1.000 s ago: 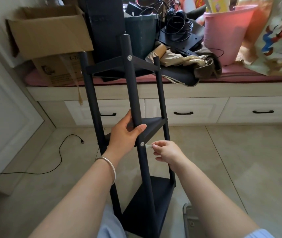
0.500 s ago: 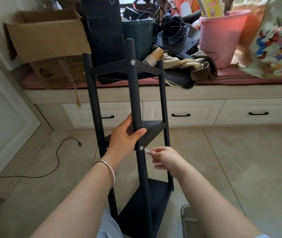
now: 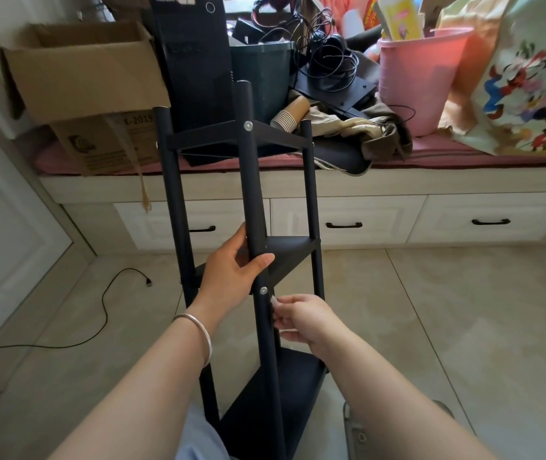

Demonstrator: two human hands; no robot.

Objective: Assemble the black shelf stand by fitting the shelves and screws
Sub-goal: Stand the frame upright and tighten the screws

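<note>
The left hand [image 3: 231,270] grips the front post [image 3: 255,200]; the right hand [image 3: 301,318] pinches a small pale tool [image 3: 273,299] just below the screw [image 3: 263,289] — it could slip off and leave the middle shelf [image 3: 293,257] loose

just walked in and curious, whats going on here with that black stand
A person is putting together a black stand on the floor. The left hand grips the front pole beside the middle shelf. The right hand pinches a small light part against the pole just below a screw. Three shelves are already fitted.
</note>
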